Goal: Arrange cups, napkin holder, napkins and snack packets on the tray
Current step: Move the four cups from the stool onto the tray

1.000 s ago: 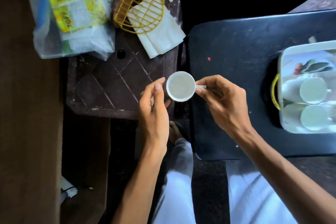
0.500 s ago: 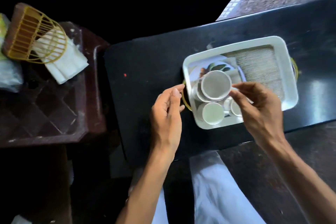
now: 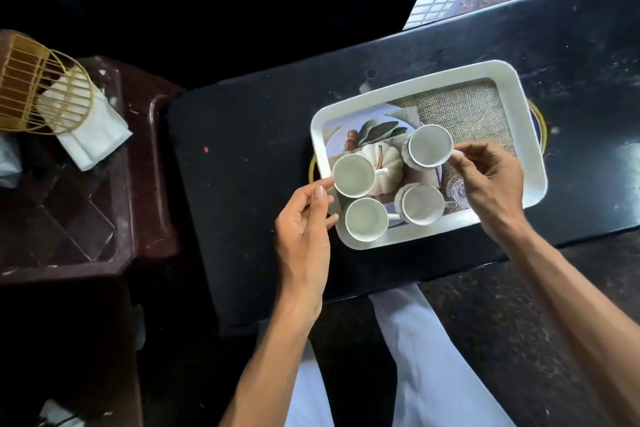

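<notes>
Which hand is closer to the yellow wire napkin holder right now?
Left. The left hand is at the tray's left edge, far right of the napkin holder on the brown stool; the right hand is farther right, holding a cup.

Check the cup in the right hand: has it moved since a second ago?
Yes. The cup pinched by the right hand was left of the black table's edge; now it sits over the white tray, beside three other cups.

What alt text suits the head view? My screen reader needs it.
Four white cups sit in a white tray on a black table; the right hand holds the far cup by its handle, the left hand touches the near-left cup. A napkin holder lies on a stool.
</notes>
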`<action>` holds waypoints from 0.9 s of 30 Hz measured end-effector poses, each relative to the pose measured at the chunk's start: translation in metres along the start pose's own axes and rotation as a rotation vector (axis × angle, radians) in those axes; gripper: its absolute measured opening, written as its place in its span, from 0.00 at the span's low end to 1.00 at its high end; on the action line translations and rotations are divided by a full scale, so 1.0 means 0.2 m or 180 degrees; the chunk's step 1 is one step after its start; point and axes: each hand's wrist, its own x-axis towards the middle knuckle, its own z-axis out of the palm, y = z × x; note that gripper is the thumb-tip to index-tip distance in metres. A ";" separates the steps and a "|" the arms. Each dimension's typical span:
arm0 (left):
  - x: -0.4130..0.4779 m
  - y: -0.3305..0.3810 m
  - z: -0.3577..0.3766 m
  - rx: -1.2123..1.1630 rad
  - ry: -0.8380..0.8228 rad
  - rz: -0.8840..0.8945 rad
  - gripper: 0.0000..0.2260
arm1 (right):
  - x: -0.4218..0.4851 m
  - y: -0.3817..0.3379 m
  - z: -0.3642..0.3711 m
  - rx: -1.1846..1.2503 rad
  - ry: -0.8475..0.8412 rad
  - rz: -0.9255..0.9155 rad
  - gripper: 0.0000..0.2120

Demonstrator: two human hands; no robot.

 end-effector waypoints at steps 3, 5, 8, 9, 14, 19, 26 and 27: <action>0.01 0.00 0.00 -0.0015 0.0046 0.0013 0.11 | 0.01 0.04 0.02 -0.0040 -0.0111 0.0029 0.05; 0.02 0.00 -0.01 -0.0038 0.0066 0.0022 0.11 | 0.01 0.05 0.03 -0.0071 -0.0160 0.0032 0.05; 0.03 -0.01 -0.02 -0.0055 0.0082 0.0006 0.11 | 0.01 0.06 0.04 -0.0145 -0.0187 0.0015 0.06; 0.03 -0.01 -0.02 -0.0042 0.0087 0.0003 0.11 | 0.01 0.06 0.04 -0.0166 -0.0196 0.0009 0.06; 0.05 -0.03 -0.06 0.0057 0.0172 0.0013 0.10 | 0.02 0.08 0.06 -0.0320 -0.0293 -0.0059 0.06; 0.06 -0.04 -0.10 0.0088 0.0203 0.0004 0.11 | 0.02 0.09 0.07 -0.0344 -0.0336 0.0019 0.05; 0.08 -0.03 -0.17 0.0076 0.0318 -0.0041 0.10 | 0.00 0.05 0.08 -0.0508 -0.0433 0.0080 0.06; 0.08 -0.03 -0.19 0.0067 0.0345 -0.0047 0.10 | 0.00 0.03 0.08 -0.0612 -0.0478 0.0076 0.07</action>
